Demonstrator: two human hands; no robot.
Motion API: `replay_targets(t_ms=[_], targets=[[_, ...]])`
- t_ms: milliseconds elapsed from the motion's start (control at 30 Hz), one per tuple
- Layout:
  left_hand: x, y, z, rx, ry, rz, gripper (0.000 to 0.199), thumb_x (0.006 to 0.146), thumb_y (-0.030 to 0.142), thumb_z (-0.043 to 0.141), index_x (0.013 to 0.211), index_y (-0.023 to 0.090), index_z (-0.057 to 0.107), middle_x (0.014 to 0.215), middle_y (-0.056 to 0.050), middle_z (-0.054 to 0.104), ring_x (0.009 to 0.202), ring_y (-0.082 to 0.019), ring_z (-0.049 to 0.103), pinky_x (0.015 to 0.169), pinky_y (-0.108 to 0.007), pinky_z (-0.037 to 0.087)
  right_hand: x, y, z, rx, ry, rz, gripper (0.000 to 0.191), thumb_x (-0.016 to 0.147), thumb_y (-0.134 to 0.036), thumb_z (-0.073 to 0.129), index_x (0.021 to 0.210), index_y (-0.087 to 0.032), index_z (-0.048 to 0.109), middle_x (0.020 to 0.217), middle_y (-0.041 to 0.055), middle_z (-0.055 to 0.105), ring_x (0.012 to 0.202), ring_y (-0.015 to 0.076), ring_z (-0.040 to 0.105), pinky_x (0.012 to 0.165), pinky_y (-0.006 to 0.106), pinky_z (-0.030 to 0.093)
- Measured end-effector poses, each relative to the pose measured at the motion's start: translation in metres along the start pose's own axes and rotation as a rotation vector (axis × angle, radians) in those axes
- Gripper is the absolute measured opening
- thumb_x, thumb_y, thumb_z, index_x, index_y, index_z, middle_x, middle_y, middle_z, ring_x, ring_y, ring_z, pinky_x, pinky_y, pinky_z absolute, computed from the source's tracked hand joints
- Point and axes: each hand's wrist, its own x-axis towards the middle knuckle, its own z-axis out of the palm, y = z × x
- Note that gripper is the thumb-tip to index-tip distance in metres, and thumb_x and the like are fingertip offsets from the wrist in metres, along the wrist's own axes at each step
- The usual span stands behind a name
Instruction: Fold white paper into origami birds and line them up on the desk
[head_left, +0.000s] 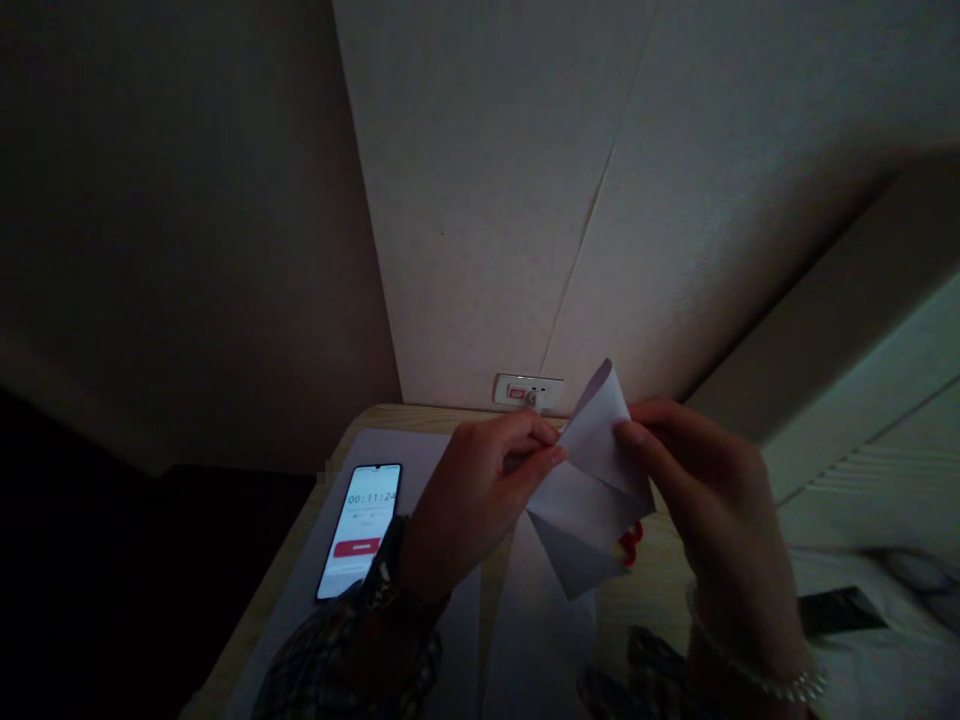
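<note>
A partly folded sheet of white paper (592, 500) is held up over the table, its pointed tip upward and a loose flap hanging below. My left hand (484, 490) pinches its left edge between thumb and fingers. On the opposite edge, near the upper part, the thumb and fingers of my right hand (705, 490) are closed on the same paper. Behind the lower flap a small red looped object (631, 543) shows in part; the paper hides the rest of it.
White sheets (536, 630) lie on the wooden table (285, 570). A lit phone (360, 530) showing a timer rests at the left. A wall socket (529, 391) sits behind the table. At the right, a dark flat object (840, 610) lies on pale cloth.
</note>
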Motion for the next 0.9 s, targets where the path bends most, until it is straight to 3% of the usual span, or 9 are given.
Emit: replay_targets(t_ms=[367, 633, 900], targets=[[0.0002, 0.0044, -0.0022, 0.042, -0.035, 0.012, 0.010, 0.082, 0.019, 0.059, 0.072, 0.018, 0.057, 0.071, 0.003, 0.068, 0.069, -0.012, 0.065, 0.060, -0.019, 0.043, -0.0002, -0.0002, 0.0048, 0.040, 0.066, 0.030, 0.016, 0.081, -0.030, 0.065, 0.066, -0.025, 0.066, 0.058, -0.0042, 0.060, 0.051, 0.0093, 0.050, 0.041, 0.021, 0.030], [0.0001, 0.0055, -0.0007, 0.083, -0.068, 0.012, 0.007, 0.081, 0.018, 0.059, 0.075, 0.017, 0.059, 0.075, -0.001, 0.071, 0.071, -0.013, 0.067, 0.064, -0.022, 0.047, 0.0016, -0.0047, 0.0070, 0.061, -0.052, 0.041, 0.010, 0.080, -0.033, 0.065, 0.075, -0.025, 0.068, 0.067, -0.0024, 0.067, 0.062, 0.0140, 0.059, 0.049, 0.022, 0.041], [-0.0013, 0.0075, 0.0008, 0.116, -0.094, -0.012, 0.008, 0.081, 0.018, 0.059, 0.073, 0.016, 0.060, 0.073, -0.003, 0.072, 0.070, -0.014, 0.067, 0.065, -0.023, 0.047, 0.0008, -0.0019, 0.0080, 0.088, 0.029, 0.077, 0.008, 0.077, -0.030, 0.069, 0.073, -0.023, 0.069, 0.064, -0.0021, 0.065, 0.059, 0.0122, 0.056, 0.049, 0.021, 0.039]])
